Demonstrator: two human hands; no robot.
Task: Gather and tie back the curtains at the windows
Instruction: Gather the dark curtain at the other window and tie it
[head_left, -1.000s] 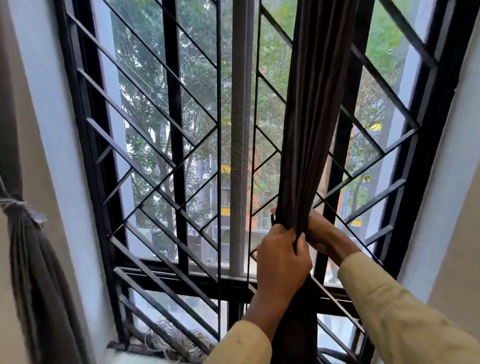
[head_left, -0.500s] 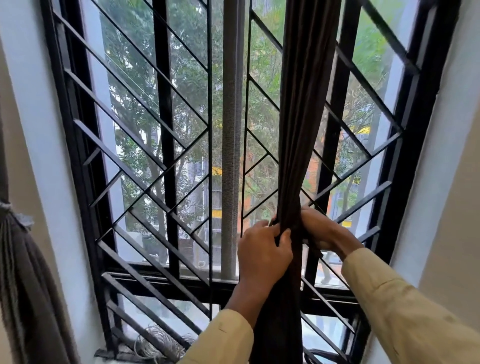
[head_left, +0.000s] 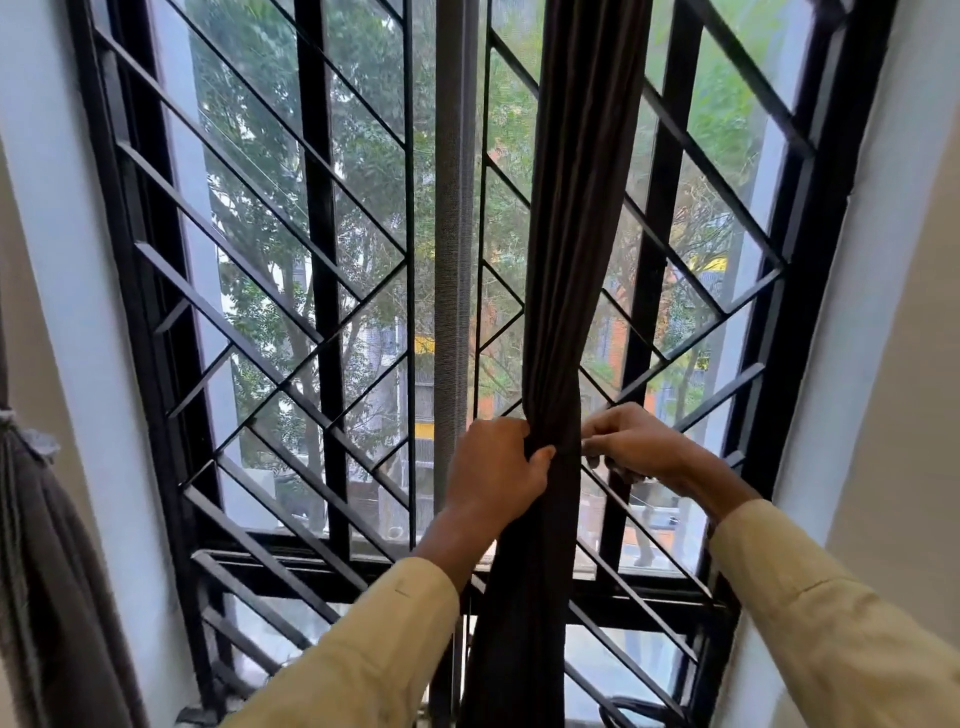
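Observation:
A dark brown curtain (head_left: 582, 218) hangs bunched into a narrow column in front of the window's right half. My left hand (head_left: 496, 473) grips the bunch from the left at its narrowest point, thumb across the front. My right hand (head_left: 636, 441) is at the bunch's right side with curled fingers pinching at the fabric or a band; what it pinches is too small to tell. At the far left edge hangs a second dark curtain (head_left: 41, 545), bound with a pale tie (head_left: 31, 439).
A black metal grille (head_left: 291, 322) with diagonal bars covers the window. A grey mesh strip (head_left: 454, 260) runs down the middle. White walls (head_left: 883, 312) flank the recess on both sides. Trees and buildings show outside.
My hands have squeezed the curtain tighter into a narrow waist. My right hand has come from behind the fabric to its right side. The view has shifted slightly.

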